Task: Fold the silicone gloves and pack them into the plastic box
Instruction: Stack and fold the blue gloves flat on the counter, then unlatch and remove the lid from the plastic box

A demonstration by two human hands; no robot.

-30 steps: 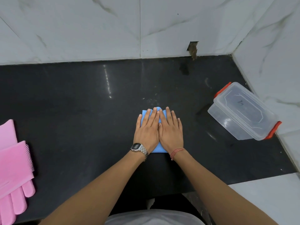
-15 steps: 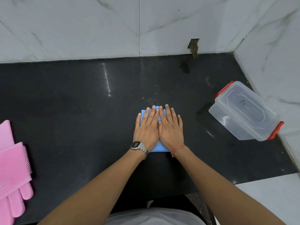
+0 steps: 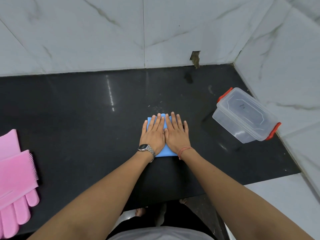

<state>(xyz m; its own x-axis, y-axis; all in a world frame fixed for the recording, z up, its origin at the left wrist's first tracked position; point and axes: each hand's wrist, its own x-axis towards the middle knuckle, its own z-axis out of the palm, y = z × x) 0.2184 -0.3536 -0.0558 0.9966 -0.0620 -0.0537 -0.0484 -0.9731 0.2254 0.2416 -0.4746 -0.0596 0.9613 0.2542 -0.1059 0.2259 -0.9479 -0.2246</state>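
Note:
A folded blue silicone glove [image 3: 165,152] lies in the middle of the black counter [image 3: 86,118]. My left hand [image 3: 153,134] and my right hand [image 3: 176,134] press flat on it side by side, fingers straight, hiding most of it. Pink silicone gloves [image 3: 15,174] with bristles lie at the counter's left edge, partly cut off by the frame. The clear plastic box [image 3: 242,116] with red clips stands at the right, its lid on, apart from both hands.
White marble walls rise behind the counter and along its right side. A chipped hole [image 3: 195,58] marks the back wall's base. The counter's front edge runs just below my wrists. White floor tiles [image 3: 277,196] lie to the lower right.
Both hands have stayed flat on the blue glove. The camera has shifted slightly, nothing else has moved.

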